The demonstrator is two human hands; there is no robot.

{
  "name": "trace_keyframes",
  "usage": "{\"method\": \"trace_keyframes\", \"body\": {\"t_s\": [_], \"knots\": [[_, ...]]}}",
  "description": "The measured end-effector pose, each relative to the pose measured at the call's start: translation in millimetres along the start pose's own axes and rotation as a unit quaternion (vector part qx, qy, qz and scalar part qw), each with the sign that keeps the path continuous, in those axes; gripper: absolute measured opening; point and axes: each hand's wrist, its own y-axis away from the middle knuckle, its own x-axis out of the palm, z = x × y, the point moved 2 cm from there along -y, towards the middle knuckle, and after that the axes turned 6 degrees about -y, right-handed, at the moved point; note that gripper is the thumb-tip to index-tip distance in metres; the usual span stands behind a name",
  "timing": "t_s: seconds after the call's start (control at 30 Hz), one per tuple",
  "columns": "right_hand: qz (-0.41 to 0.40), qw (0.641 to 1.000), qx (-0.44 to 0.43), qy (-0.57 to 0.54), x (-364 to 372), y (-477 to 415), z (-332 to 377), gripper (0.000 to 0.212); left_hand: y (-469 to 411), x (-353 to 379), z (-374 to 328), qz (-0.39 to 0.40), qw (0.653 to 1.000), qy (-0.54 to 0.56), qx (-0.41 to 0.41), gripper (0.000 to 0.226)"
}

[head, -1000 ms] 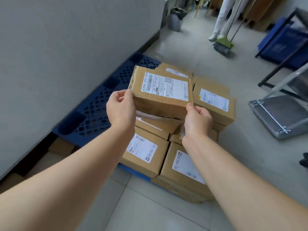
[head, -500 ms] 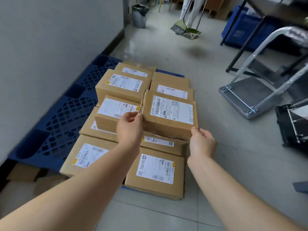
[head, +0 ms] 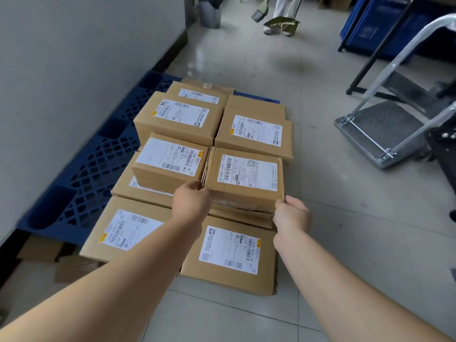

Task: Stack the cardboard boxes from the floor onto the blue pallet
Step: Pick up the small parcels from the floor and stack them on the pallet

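Note:
A labelled cardboard box (head: 244,177) sits on the upper layer of a stack, right beside another small box (head: 170,160). My left hand (head: 191,202) grips its near left corner and my right hand (head: 291,214) grips its near right corner. Several more labelled boxes fill the stack: two behind (head: 180,119) (head: 254,129) and two lower ones in front (head: 125,230) (head: 229,253). The blue pallet (head: 81,174) lies under them against the wall, its left half bare.
A grey wall (head: 74,82) runs along the left. A metal platform trolley (head: 385,134) stands on the floor to the right, blue crates (head: 375,25) behind it. A person with a broom and dustpan (head: 281,22) stands at the back near a bin (head: 209,13). Flattened cardboard (head: 42,250) lies at the left.
Both hands have carried the box forward and down from mid-air onto the stack's upper layer, next to the small box. The view has moved closer over the stack.

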Motion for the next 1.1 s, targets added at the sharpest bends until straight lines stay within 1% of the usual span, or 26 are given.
{"method": "trace_keyframes", "body": {"t_s": [0.13, 0.23, 0.3, 0.37, 0.43, 0.5, 0.6, 0.77, 0.93, 1.1], "knots": [[0.016, 1.0, 0.009, 0.006, 5.4, -4.8, -6.0, 0.032, 2.1, 3.2, 1.0, -0.001, 1.0, 0.005, 0.012, 0.042], [0.006, 1.0, 0.007, -0.003, 6.0, -3.3, -6.8, 0.034, 2.7, 3.1, 2.9, -0.01, 1.0, 0.015, 0.009, 0.032], [-0.004, 1.0, 0.009, -0.004, 7.4, -0.2, -7.7, 0.034, 3.5, 1.2, 4.7, -0.006, 1.0, 0.011, 0.01, 0.031], [-0.02, 0.999, 0.033, 0.002, 10.6, 7.2, -11.3, 0.031, 4.3, -2.5, 6.8, -0.001, 1.0, 0.005, 0.011, 0.034], [-0.024, 0.997, 0.078, 0.009, 16.5, 19.5, -19.3, 0.026, 4.9, -10.0, 9.0, -0.003, 1.0, 0.008, 0.01, 0.038], [0.007, 0.994, 0.106, 0.012, 26.7, 34.5, -27.6, 0.017, 4.8, -20.6, 10.4, -0.011, 1.0, 0.011, 0.005, 0.041], [0.074, 0.989, 0.126, 0.01, 49.9, 61.3, -33.9, 0.013, 1.6, -42.6, 12.8, -0.032, 0.999, 0.014, 0.0, 0.038], [0.148, 0.986, 0.068, 0.031, 97.1, 101.5, -38.7, 0.013, -8.6, -89.7, 25.0, -0.059, 0.997, 0.051, -0.019, 0.03], [0.209, 0.975, 0.009, 0.072, 129.8, 143.0, -42.8, 0.011, -19.9, -147.2, 42.9, -0.104, 0.991, 0.075, -0.035, 0.029], [0.255, 0.962, 0.004, 0.099, 159.0, 188.5, -56.3, 0.008, -28.7, -210.8, 69.7, -0.15, 0.982, 0.107, -0.051, 0.022]]}}
